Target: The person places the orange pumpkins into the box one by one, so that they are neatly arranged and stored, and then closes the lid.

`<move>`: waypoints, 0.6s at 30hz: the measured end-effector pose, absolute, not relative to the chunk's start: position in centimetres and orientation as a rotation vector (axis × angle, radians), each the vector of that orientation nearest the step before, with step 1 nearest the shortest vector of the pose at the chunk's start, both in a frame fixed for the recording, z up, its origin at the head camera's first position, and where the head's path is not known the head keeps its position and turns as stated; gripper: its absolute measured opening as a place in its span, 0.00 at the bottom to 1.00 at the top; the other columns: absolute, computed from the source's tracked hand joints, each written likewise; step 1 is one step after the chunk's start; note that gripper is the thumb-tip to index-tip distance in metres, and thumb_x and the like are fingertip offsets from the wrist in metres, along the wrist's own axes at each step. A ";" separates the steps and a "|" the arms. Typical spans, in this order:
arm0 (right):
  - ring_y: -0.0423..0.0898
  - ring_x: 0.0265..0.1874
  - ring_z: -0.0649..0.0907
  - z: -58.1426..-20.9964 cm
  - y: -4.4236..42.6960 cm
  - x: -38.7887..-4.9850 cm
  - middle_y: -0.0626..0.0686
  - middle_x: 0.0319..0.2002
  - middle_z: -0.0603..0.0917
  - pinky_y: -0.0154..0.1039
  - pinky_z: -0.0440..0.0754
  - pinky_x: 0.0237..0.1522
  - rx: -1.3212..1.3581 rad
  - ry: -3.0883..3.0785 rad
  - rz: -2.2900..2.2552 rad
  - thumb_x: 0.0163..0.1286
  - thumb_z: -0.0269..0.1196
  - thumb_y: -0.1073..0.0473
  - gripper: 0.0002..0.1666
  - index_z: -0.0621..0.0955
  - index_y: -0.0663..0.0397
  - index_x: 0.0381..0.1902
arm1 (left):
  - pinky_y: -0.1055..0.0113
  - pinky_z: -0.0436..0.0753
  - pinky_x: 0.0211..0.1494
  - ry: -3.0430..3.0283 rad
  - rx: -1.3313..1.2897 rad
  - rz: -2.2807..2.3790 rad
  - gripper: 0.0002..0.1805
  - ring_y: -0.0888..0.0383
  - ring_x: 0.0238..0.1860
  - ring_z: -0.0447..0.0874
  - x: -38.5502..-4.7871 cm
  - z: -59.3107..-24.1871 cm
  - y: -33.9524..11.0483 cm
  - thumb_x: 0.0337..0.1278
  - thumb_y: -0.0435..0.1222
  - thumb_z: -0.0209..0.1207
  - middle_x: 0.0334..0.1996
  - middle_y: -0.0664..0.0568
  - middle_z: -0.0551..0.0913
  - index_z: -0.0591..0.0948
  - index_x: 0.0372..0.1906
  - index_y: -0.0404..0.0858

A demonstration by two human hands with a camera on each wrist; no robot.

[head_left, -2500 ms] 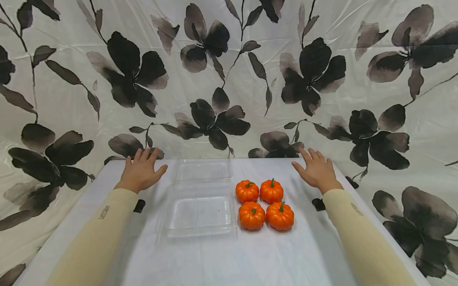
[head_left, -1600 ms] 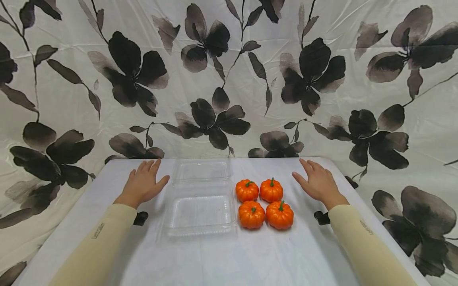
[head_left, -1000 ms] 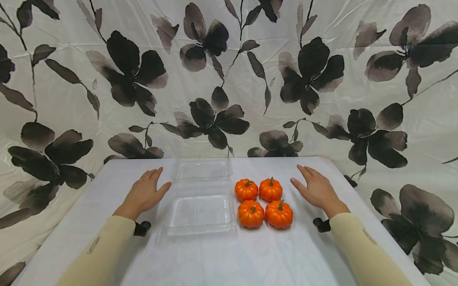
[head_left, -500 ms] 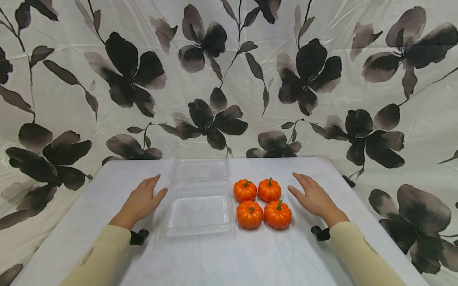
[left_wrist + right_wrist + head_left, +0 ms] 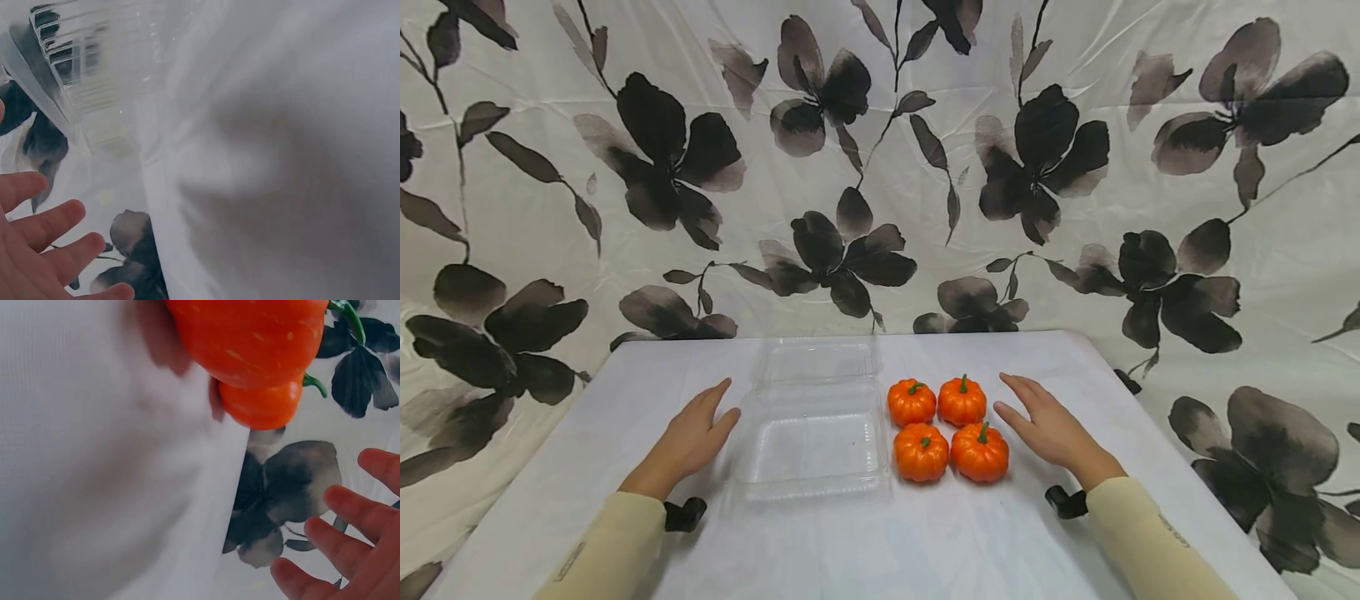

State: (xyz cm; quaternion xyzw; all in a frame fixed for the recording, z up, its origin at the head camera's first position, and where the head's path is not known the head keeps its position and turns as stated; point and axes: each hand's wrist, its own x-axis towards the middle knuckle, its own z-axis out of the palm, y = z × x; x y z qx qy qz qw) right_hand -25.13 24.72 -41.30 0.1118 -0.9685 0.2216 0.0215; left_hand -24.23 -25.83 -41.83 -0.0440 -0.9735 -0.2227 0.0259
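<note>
Cut off: left sleeve (image 5: 598,554) and right sleeve (image 5: 1150,542) leave the bottom of the head view; both wrist views crop the hands.
Hard to make out: clear box (image 5: 811,483), whose rim fades into the white counter (image 5: 880,550); we can't trace its joint with the lid (image 5: 820,362).
Right wrist view: near pumpkin (image 5: 250,337), cropped on top, overlaps a far pumpkin (image 5: 262,406); we can't confirm which of the four.
Pumpkin spots: two-by-two just right of the box: back-left (image 5: 912,405), back-right (image 5: 962,403), front-left (image 5: 921,454), front-right (image 5: 980,456).
Stems: back-left leans right, the rest mostly up; squat bodies, we see no clear long axis.
Box axis: base nearest us, lid laid back behind it; each half looks wider left to right.
Left grip (image 5: 685,442): fingers extended, thumb apart, holding nothing, near the box's left side.
Right grip (image 5: 1054,431): same pose, holding nothing, near the right-hand pumpkins.
Edges: lid reaches the counter's back edge; white surface runs along the front.
</note>
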 end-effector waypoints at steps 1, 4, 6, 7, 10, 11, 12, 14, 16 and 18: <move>0.64 0.71 0.63 -41.4 24.7 -25.1 0.60 0.73 0.60 0.68 0.60 0.67 0.351 -3.005 0.691 0.69 0.43 0.26 0.46 0.59 0.46 0.75 | 0.35 0.57 0.70 -3.013 -0.135 -0.714 0.36 0.30 0.71 0.53 -24.2 -41.9 -25.8 0.72 0.48 0.39 0.72 0.29 0.55 0.51 0.75 0.31; 0.64 0.71 0.63 -41.7 24.6 -24.9 0.60 0.73 0.61 0.67 0.61 0.67 0.370 -3.015 0.712 0.69 0.44 0.27 0.45 0.59 0.46 0.75 | 0.35 0.56 0.71 -3.010 -0.142 -0.796 0.34 0.30 0.72 0.52 -24.1 -41.9 -25.9 0.73 0.46 0.39 0.73 0.29 0.54 0.51 0.75 0.31; 0.63 0.71 0.64 -41.8 24.5 -24.9 0.60 0.73 0.61 0.67 0.61 0.67 0.377 -3.020 0.728 0.70 0.46 0.29 0.44 0.59 0.45 0.75 | 0.34 0.55 0.71 -3.009 -0.141 -0.836 0.34 0.30 0.72 0.51 -24.0 -42.0 -26.0 0.73 0.46 0.38 0.73 0.29 0.54 0.51 0.75 0.31; 0.63 0.71 0.64 -41.9 24.4 -24.8 0.60 0.73 0.62 0.67 0.61 0.67 0.384 -3.019 0.738 0.70 0.47 0.30 0.43 0.59 0.45 0.75 | 0.34 0.55 0.71 -3.012 -0.136 -0.851 0.34 0.30 0.72 0.51 -24.1 -42.1 -26.0 0.73 0.45 0.38 0.73 0.30 0.53 0.51 0.75 0.32; 0.63 0.70 0.64 -42.1 24.4 -24.7 0.60 0.73 0.62 0.68 0.61 0.67 0.386 -3.036 0.756 0.71 0.48 0.32 0.41 0.59 0.44 0.75 | 0.34 0.55 0.71 -3.026 -0.111 -0.893 0.34 0.30 0.72 0.50 -24.1 -42.3 -26.0 0.73 0.45 0.38 0.73 0.30 0.52 0.50 0.76 0.33; 0.63 0.70 0.64 -42.2 24.3 -24.7 0.59 0.73 0.61 0.68 0.61 0.67 0.381 -3.044 0.761 0.71 0.48 0.33 0.41 0.59 0.44 0.75 | 0.34 0.55 0.71 -3.028 -0.103 -0.910 0.33 0.30 0.72 0.50 -24.1 -42.4 -25.9 0.73 0.45 0.38 0.73 0.30 0.53 0.50 0.76 0.34; 0.63 0.70 0.64 -42.2 24.3 -24.7 0.59 0.73 0.61 0.68 0.61 0.67 0.377 -3.052 0.769 0.71 0.48 0.33 0.41 0.59 0.43 0.75 | 0.34 0.55 0.71 -3.034 -0.093 -0.925 0.33 0.30 0.72 0.50 -24.2 -42.4 -25.9 0.73 0.44 0.38 0.73 0.30 0.53 0.50 0.76 0.34; 0.63 0.70 0.64 -42.3 24.2 -24.6 0.58 0.74 0.61 0.69 0.61 0.66 0.368 -3.073 0.778 0.71 0.48 0.32 0.41 0.58 0.42 0.75 | 0.33 0.56 0.70 -3.040 -0.085 -0.951 0.33 0.30 0.72 0.51 -24.1 -42.6 -25.8 0.72 0.43 0.38 0.73 0.30 0.53 0.49 0.76 0.35; 0.63 0.70 0.64 -42.4 24.0 -24.5 0.58 0.74 0.61 0.69 0.61 0.66 0.366 -3.085 0.793 0.71 0.48 0.33 0.40 0.59 0.40 0.75 | 0.33 0.57 0.69 -3.041 -0.082 -0.975 0.33 0.30 0.72 0.53 -24.1 -42.7 -25.8 0.72 0.42 0.38 0.73 0.29 0.54 0.49 0.76 0.36; 0.63 0.70 0.65 -42.5 23.9 -24.4 0.57 0.73 0.62 0.69 0.62 0.66 0.383 -3.088 0.807 0.71 0.49 0.34 0.39 0.59 0.40 0.75 | 0.33 0.59 0.69 -3.040 -0.084 -0.994 0.33 0.30 0.71 0.54 -24.0 -42.8 -25.6 0.72 0.42 0.38 0.73 0.29 0.54 0.49 0.76 0.36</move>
